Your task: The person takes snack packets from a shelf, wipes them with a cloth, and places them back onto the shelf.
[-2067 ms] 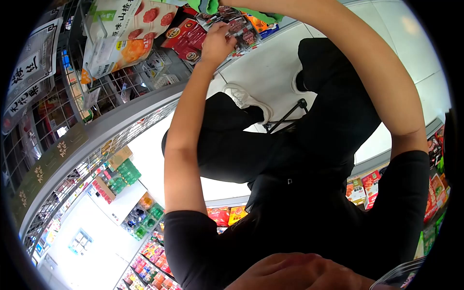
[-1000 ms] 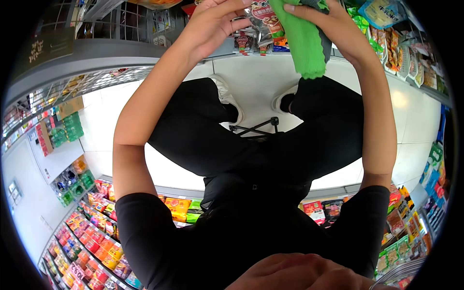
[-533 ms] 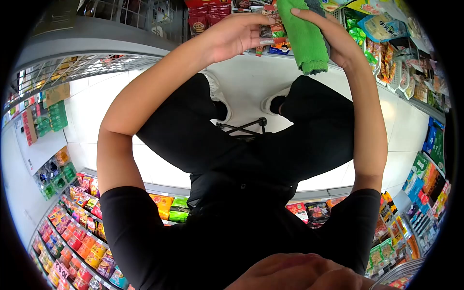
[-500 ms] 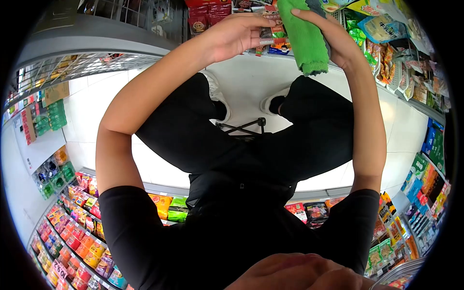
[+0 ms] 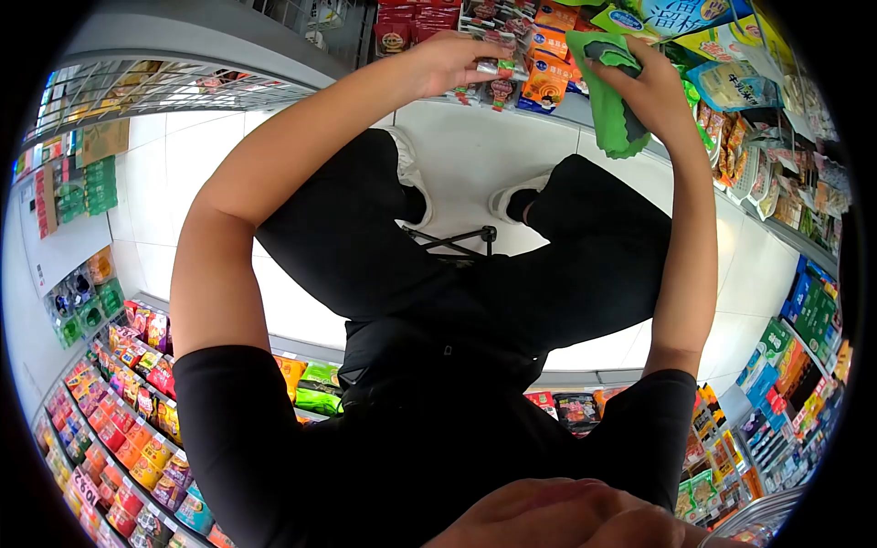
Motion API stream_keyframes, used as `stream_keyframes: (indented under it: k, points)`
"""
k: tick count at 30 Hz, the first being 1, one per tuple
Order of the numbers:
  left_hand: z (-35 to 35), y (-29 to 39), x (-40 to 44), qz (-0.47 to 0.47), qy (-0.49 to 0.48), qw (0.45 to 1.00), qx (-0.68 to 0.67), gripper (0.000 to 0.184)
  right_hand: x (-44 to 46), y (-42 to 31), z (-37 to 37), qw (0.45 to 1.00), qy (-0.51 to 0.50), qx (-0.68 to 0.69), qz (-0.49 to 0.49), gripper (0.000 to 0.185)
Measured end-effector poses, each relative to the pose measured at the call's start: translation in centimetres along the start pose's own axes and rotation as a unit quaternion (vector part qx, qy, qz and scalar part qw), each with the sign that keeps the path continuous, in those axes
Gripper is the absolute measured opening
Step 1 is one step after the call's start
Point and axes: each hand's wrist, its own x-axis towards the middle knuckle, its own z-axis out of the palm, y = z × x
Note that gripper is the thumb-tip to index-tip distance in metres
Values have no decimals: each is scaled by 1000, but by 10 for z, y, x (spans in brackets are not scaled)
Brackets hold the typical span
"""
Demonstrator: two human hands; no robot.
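Observation:
At the top of the head view, my left hand (image 5: 446, 64) has its thumb and fingers closed on a small clear-and-red snack packet (image 5: 498, 67) at the shelf's front edge. To its right, my right hand (image 5: 653, 89) grips a green and dark grey cloth (image 5: 614, 114), which hangs down in front of the shelf. Orange snack packets (image 5: 546, 80) lie between the two hands. Red packets (image 5: 395, 35) sit behind and left of my left hand. Part of the small packet is covered by my fingers.
Blue and yellow bags (image 5: 722, 87) and baskets of snacks fill the shelf at right. A wire rack (image 5: 164, 91) stands at left. A black folding stool frame (image 5: 461, 239) shows between my legs above the white floor (image 5: 475, 146). Snack shelves (image 5: 146, 438) run behind me.
The cloth has folded over in my right hand, which has moved slightly right and down. Orange packets it covered now show. My left hand has shifted slightly, still with the small packet.

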Motion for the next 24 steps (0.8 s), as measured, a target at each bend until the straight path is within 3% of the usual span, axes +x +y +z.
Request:
stream_keyframes:
  k: [5, 9, 12, 16, 18, 21, 24]
  points:
    - [9, 2, -4, 31, -53, 996, 65, 26, -1, 2, -4, 1000, 0, -13, -4, 42]
    - [11, -2, -2, 58, -61, 996, 21, 26, -3, 8, 0, 997, 38, 21, -68, 44]
    - [20, 0, -9, 59, -79, 995, -26, 26, -5, 1, 2, 996, 42, 34, -64, 48]
    - [31, 4, -24, 63, -127, 988, -67, 24, -3, -24, 9, 981, 68, 4, -180, 53]
    - [34, 4, -26, 86, -169, 980, -60, 31, 0, -29, 12, 964, 85, -37, -250, 55]
    - [34, 5, -25, 105, -189, 976, -34, 37, -2, -38, 13, 980, 69, -6, -185, 55]
    - [32, 10, -33, 110, -195, 974, -25, 41, -1, -43, 12, 965, 35, -6, -258, 54]
